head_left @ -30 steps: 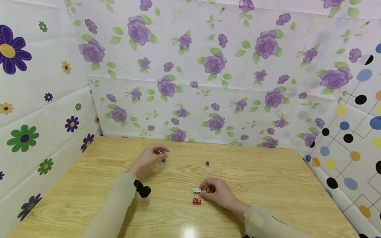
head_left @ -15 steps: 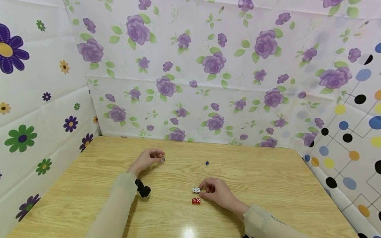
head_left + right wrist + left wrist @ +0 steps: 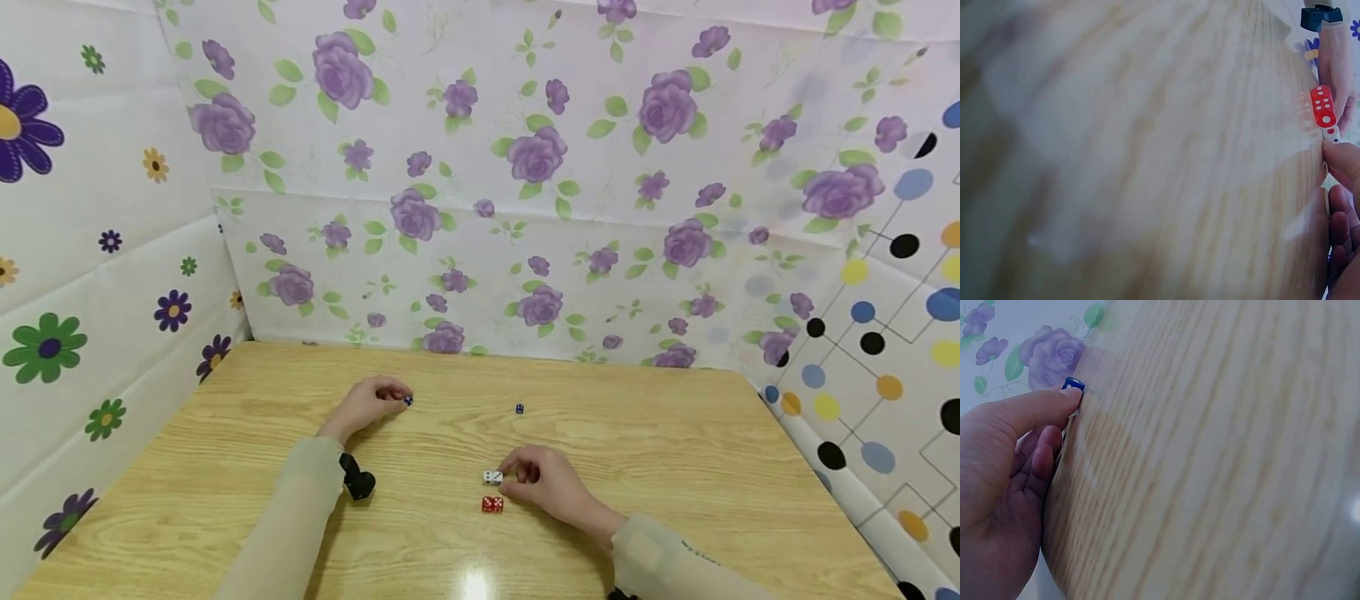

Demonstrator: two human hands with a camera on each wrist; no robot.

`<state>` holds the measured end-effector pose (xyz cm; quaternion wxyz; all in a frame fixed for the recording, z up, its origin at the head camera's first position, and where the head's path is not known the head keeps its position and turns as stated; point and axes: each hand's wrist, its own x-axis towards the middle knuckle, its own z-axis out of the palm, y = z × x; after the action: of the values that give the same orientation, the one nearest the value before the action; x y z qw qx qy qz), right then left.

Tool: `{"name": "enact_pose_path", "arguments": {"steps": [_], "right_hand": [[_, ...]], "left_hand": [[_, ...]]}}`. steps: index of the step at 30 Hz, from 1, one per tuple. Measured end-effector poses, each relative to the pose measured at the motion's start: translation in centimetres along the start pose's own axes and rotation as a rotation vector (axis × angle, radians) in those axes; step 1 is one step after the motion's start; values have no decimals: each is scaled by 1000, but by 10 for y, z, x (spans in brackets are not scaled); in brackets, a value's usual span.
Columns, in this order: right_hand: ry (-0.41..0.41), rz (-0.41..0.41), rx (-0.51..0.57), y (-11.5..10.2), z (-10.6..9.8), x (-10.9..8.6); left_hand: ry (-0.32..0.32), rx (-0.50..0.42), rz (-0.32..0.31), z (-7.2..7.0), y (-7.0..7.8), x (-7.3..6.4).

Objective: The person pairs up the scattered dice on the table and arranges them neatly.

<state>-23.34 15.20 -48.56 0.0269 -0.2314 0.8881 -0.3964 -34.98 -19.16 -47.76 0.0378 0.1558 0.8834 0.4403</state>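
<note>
Pinching blue die: left hand

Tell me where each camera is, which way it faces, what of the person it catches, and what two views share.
Head: worn on the head, facing forward and down over the wooden table; left hand, right hand and both sleeves show.
Left wrist: worn there, facing along the left hand toward the blue die it pinches; only that hand shows.
Right wrist: worn there, looking low across the table; part of the right hand shows, with the left hand beyond.
Shared: head and right wrist both show the red dice.
</note>
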Motion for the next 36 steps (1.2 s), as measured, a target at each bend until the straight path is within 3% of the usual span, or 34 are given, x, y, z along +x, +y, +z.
{"name": "enact_pose_path", "arguments": {"steps": [36], "right_hand": [[-8,26,-3,-3,0,1]], "left_hand": [[10,-11,-11,0,0,-2]]}}
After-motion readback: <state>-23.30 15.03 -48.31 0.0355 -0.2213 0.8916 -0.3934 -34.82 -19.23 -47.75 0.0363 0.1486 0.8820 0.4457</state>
